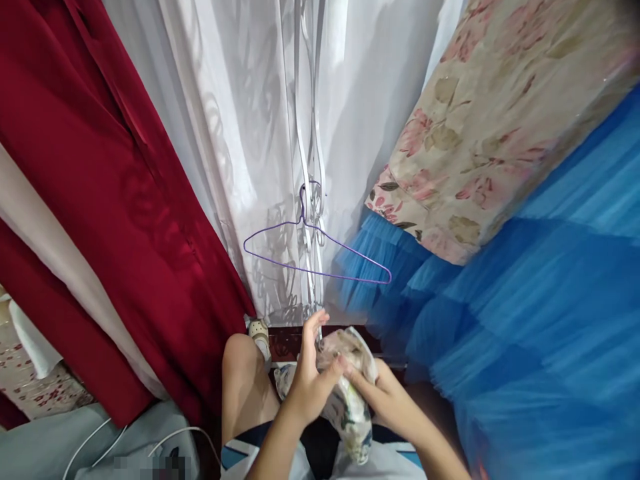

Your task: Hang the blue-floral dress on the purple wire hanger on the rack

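Observation:
A bundled piece of light cloth with a floral print (353, 413) is between my hands, above my lap. My right hand (377, 390) is closed around its right side, thumb on top. On the other side, my left hand (313, 383) presses its thumb into the cloth, close to the right thumb. The left index finger points up, off the cloth; its other fingers are partly hidden. A further patterned piece (284, 380) shows left of the left wrist; I cannot tell whether it joins the bundle. Beyond my hands hangs a purple wire hanger (320, 272) with nothing on it.
White metal rods (315, 133) run up behind the hanger, before a white curtain (240, 133). Red drapery (115, 200) hangs left; a floral garment (480, 147) and blue tulle (540, 333) hang right. White cables (175, 433) cross a grey surface (50, 447) lower left.

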The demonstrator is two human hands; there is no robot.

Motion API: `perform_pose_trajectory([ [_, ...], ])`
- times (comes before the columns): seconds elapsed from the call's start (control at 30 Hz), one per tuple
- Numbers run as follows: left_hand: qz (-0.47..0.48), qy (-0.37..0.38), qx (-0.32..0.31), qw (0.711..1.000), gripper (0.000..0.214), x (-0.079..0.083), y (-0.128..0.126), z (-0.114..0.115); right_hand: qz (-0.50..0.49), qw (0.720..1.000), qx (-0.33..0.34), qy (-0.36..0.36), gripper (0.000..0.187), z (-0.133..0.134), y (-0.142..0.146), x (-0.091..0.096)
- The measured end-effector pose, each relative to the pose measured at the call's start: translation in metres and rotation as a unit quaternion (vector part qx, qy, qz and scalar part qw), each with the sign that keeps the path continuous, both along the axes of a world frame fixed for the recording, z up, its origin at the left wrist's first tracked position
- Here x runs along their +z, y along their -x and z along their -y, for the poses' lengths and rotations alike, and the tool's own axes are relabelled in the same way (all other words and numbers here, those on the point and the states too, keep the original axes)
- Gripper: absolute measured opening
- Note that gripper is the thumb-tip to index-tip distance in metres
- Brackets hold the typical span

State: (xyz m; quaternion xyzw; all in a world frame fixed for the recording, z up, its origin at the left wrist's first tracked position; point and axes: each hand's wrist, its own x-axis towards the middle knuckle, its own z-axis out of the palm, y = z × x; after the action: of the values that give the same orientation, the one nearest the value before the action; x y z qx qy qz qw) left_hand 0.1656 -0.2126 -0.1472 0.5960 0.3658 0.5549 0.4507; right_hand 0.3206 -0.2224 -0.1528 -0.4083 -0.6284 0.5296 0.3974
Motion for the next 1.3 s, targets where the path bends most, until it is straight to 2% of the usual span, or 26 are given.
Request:
perform_pose_trajectory([
  [0.1, -0.073, 0.057, -0.139, 0.986, 0.043, -0.010, 0.007, -0.006, 0.046, 0.998, 0.014, -0.037, 0.035, -0.012, -0.023, 0.027],
  [0.17, -0.141, 0.083, -0.178, 0.970, 0.037, -0.022, 0.014, -0.009, 0.099, 0.991, 0.021, -0.092, 0.034, -0.023, -0.047, 0.046],
  [0.23, -0.190, 0.087, -0.153, 0.966, 0.035, -0.033, 0.021, -0.011, 0.145, 0.979, 0.003, -0.145, 0.030, -0.035, -0.074, 0.063],
  [0.3, -0.217, 0.077, -0.101, 0.968, 0.033, -0.036, 0.029, -0.015, 0.162, 0.969, -0.056, -0.179, 0.028, -0.050, -0.098, 0.073],
  [0.37, -0.229, 0.052, -0.057, 0.970, 0.035, -0.031, 0.034, -0.022, 0.139, 0.962, -0.134, -0.193, 0.029, -0.070, -0.116, 0.078],
  [0.43, -0.226, 0.007, -0.015, 0.974, 0.037, -0.019, 0.035, -0.033, 0.067, 0.963, -0.189, -0.179, 0.031, -0.094, -0.123, 0.081],
  [0.5, -0.213, -0.042, 0.012, 0.976, 0.037, -0.004, 0.034, -0.046, -0.013, 0.967, -0.204, -0.152, 0.034, -0.120, -0.119, 0.084],
  [0.57, -0.194, -0.068, 0.029, 0.978, 0.039, 0.010, 0.034, -0.059, -0.063, 0.973, -0.188, -0.121, 0.039, -0.143, -0.106, 0.089],
  [0.7, -0.149, -0.064, 0.065, 0.985, 0.042, 0.024, 0.056, -0.081, -0.072, 0.989, -0.110, -0.060, 0.042, -0.172, -0.075, 0.109],
  [0.77, -0.156, -0.069, 0.075, 0.983, 0.040, 0.025, 0.080, -0.090, -0.073, 0.994, -0.074, -0.030, 0.041, -0.176, -0.065, 0.119],
  [0.83, -0.214, -0.077, 0.070, 0.971, 0.037, 0.024, 0.110, -0.098, -0.076, 0.996, -0.036, 0.003, 0.039, -0.176, -0.059, 0.126],
  [0.93, -0.350, -0.103, 0.056, 0.929, 0.036, 0.019, 0.152, -0.112, -0.084, 0.996, 0.005, 0.035, 0.038, -0.174, -0.054, 0.132],
  [1.0, -0.402, -0.120, 0.054, 0.906, 0.029, 0.017, 0.173, -0.124, -0.089, 0.995, 0.007, 0.034, 0.041, -0.173, -0.053, 0.133],
  [1.1, -0.406, -0.127, 0.077, 0.902, 0.008, 0.022, 0.195, -0.147, -0.075, 0.997, 0.000, 0.028, 0.044, -0.172, -0.052, 0.135],
  [1.17, -0.388, -0.138, 0.110, 0.905, 0.011, 0.036, 0.205, -0.166, -0.062, 0.998, 0.003, 0.029, 0.040, -0.173, -0.051, 0.136],
  [1.3, -0.321, -0.177, 0.180, 0.913, 0.013, 0.079, 0.208, -0.210, -0.078, 0.996, 0.009, 0.045, 0.023, -0.175, -0.051, 0.140],
])
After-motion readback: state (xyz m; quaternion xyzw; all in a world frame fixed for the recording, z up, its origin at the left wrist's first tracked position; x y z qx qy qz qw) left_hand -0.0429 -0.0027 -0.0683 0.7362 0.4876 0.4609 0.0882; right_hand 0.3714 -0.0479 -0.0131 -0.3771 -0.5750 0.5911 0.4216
